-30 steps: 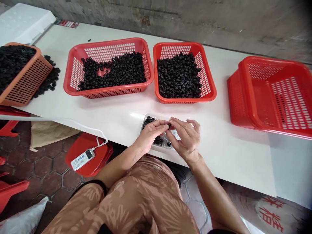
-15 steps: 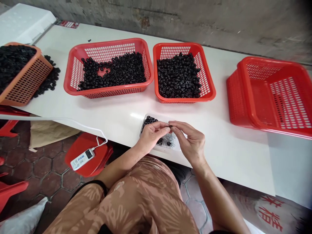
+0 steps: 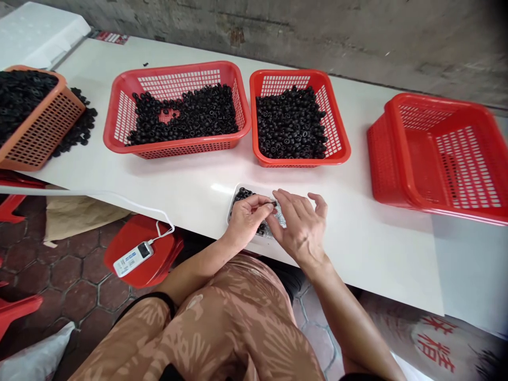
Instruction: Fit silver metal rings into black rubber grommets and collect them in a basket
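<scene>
My left hand (image 3: 246, 218) and my right hand (image 3: 298, 225) meet over a small clear tray (image 3: 238, 194) at the table's near edge, which holds small black rings and some shiny bits. The left thumb and forefinger pinch a small black piece (image 3: 273, 203) between the two hands. My right hand's fingers are spread over the tray, their tips by that piece. Behind the tray stand two red baskets (image 3: 123, 135) (image 3: 337, 137) filled with black rings.
A white table (image 3: 190, 180) carries an orange basket (image 3: 47, 132) of black rings at far left, loose rings beside it, and stacked empty red baskets (image 3: 397, 159) at right. A white device (image 3: 133, 259) on a cable rests on a red stool below. Concrete wall behind.
My right hand went from spread to a pinch against the left fingertips, and now its fingers are spread again over the tray. The left hand stayed in its pinch.
</scene>
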Action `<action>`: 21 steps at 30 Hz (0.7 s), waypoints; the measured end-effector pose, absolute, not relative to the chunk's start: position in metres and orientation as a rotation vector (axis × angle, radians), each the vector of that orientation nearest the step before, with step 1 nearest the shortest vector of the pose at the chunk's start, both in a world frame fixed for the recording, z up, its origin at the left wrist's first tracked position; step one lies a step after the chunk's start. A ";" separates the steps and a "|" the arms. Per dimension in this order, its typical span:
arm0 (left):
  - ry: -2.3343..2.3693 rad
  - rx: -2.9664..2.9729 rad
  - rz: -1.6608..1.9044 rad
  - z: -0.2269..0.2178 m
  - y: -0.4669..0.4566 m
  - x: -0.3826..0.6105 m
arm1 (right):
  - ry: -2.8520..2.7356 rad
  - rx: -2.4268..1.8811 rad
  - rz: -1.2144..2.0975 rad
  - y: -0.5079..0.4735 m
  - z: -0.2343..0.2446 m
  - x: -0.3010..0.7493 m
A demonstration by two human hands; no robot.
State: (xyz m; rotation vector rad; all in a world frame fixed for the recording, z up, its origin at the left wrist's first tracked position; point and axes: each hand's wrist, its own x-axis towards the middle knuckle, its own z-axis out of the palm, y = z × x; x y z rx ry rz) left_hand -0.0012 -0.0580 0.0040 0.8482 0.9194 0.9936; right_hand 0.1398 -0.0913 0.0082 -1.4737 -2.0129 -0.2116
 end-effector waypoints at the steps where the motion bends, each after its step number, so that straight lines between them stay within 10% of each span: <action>1: 0.930 0.862 1.010 0.003 -0.058 0.000 | -2.039 -1.490 -0.254 -0.090 0.009 0.138; 21: 0.820 1.025 0.825 0.005 -0.052 -0.017 | -2.239 -1.376 -0.447 -0.077 0.011 0.154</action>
